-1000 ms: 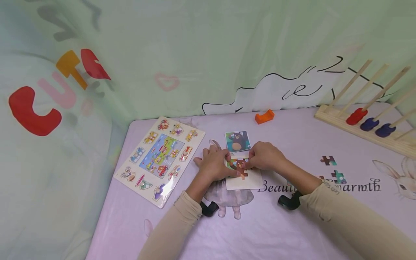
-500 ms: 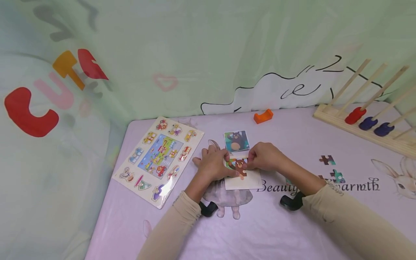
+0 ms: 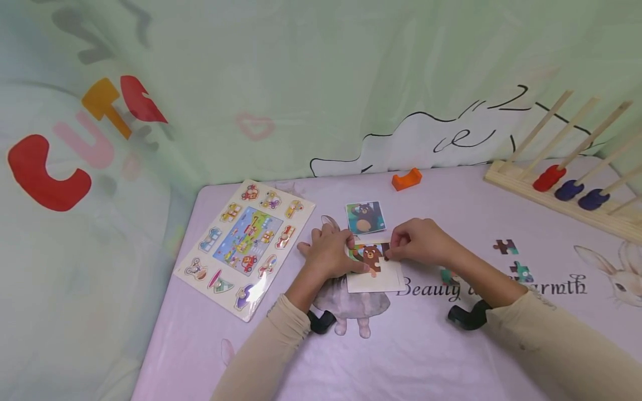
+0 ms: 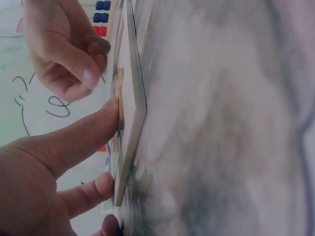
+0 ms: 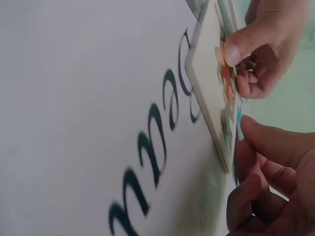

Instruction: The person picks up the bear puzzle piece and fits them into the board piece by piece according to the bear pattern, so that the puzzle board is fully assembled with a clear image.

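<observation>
Right now, the left hand [image 3: 327,253] is pressing its thumb onto the bear puzzle [image 3: 372,255], its forefinger is touching the upper left edge of the tray [image 3: 358,285], and its other fingers are spreading apart. The right hand [image 3: 420,240] is hovering or resting at the tray's upper right corner; its fingers are curling with thumb and forefinger close together, though I cannot tell whether they are pinching anything. The bear puzzle is lying in the tray's upper part, pale surface showing below it, and the tray is lying flat on the table [image 3: 401,359].

Just beyond the tray, a bear card [image 3: 365,218] is lying face up. One loose piece [image 3: 448,276] is lying beside the right forearm, while a brown piece [image 3: 505,247] and a teal piece [image 3: 523,272] are lying beyond that arm, farther right. Left of the left hand, a peg board [image 3: 195,252] is lying aslant. An orange block [image 3: 407,179] is sitting near the table's far edge, and an abacus [image 3: 520,186] is standing at the far right.
</observation>
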Demonstrator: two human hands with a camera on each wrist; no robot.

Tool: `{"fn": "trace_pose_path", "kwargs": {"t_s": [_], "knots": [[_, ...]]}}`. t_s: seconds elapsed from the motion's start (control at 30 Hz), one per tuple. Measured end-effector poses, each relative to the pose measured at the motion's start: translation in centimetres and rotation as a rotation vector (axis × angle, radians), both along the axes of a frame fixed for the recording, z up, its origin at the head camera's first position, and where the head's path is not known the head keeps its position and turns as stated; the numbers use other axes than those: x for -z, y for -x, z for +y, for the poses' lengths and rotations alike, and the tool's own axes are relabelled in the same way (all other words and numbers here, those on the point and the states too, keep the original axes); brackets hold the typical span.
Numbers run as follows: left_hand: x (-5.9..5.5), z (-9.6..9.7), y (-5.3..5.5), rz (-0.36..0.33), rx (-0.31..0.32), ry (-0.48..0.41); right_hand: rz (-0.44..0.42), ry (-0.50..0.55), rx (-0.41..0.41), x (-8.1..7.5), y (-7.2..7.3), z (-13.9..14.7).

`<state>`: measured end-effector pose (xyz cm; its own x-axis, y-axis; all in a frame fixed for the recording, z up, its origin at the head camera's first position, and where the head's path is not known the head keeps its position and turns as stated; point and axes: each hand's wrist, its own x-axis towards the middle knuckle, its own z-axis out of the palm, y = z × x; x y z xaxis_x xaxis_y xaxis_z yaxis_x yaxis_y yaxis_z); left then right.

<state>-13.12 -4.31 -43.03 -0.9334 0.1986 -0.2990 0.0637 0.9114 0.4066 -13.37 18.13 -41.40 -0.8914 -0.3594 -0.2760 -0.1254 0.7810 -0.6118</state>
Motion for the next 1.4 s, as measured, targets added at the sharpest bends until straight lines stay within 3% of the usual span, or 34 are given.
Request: {"fn": "trace_pose_path", "kwargs": {"t_s": [0.27, 0.77, 1.07, 1.4], "knots": [[0.0, 0.1, 0.0, 0.006, 0.000, -0.007, 0.041, -0.060, 0.075, -1.0, -0.4, 2.4], [0.1, 0.0, -0.1, 0.013, 0.007, -0.012, 0.071, -0.131, 0.181, -3.0, -1.4, 9.5], [0.1, 0.0, -0.1, 0.015, 0.011, -0.011, 0.082, -0.174, 0.218, -3.1, -1.8, 13.3], [0.1, -0.1, -0.1, 0.020, 0.016, -0.010, 0.109, -0.216, 0.239, -2.0, -2.1, 16.9]]}}
